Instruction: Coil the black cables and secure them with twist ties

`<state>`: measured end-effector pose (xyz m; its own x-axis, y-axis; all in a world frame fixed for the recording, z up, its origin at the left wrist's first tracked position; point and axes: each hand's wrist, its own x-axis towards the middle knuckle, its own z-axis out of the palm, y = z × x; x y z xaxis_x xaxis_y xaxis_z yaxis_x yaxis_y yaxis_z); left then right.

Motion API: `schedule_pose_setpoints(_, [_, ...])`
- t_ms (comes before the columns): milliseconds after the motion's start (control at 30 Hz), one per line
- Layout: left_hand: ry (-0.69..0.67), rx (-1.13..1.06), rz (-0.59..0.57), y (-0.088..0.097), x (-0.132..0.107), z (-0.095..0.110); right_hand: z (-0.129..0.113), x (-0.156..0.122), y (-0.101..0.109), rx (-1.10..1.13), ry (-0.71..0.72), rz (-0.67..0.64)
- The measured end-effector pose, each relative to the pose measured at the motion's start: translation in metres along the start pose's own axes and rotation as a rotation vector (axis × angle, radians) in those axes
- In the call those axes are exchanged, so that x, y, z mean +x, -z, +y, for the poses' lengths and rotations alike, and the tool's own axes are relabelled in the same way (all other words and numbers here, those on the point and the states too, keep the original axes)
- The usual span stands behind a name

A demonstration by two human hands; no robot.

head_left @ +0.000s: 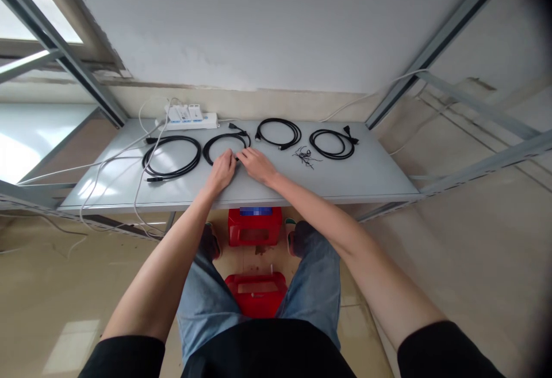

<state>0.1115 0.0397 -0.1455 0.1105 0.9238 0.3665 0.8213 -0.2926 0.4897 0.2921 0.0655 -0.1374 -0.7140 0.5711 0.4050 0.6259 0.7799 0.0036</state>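
Note:
On the grey shelf lie several coiled black cables. Both my hands are at the near side of one coiled cable [210, 143], left of the middle. My left hand [223, 170] has its fingers closed around the coil's near right edge. Close beside it, my right hand [256, 165] pinches the same part of the cable with its fingertips. The exact grip is partly hidden by the fingers. To the left lies a larger cable coil [199, 156]; further right are another coil [297, 132] and a coil with plug ends [317, 151].
A small pile of black twist ties [306, 156] lies on the shelf [276, 188]. A white power strip [190, 122] with plugs stands at the back left, and white cords [101, 165] trail over the left side. Metal posts frame both ends. Below are red stools [233, 234].

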Motion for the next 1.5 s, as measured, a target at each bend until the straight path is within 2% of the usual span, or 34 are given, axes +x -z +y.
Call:
schedule_pose_setpoints(133, [-0.028,0.030,0.005,-0.001,0.000,0.001,0.006,-0.005,-0.001,0.209,-0.108,0.110])
schedule_pose_setpoints(267, [-0.026,0.033,-0.004,0.001,0.000,0.003,0.005,-0.007,0.001,0.317,-0.141,0.119])
schedule_pose_setpoints(733, [-0.037,-0.018,0.013,0.000,-0.002,0.001,0.001,-0.007,-0.004,0.166,-0.289,0.052])
schedule_pose_setpoints(1133, [-0.053,-0.140,0.008,-0.001,-0.001,-0.001,-0.001,-0.007,0.007,0.294,-0.349,-0.097])
schedule_pose_setpoints(1500, [-0.083,-0.181,0.014,0.000,0.000,-0.004,0.001,-0.004,0.005,0.309,-0.363,-0.098])
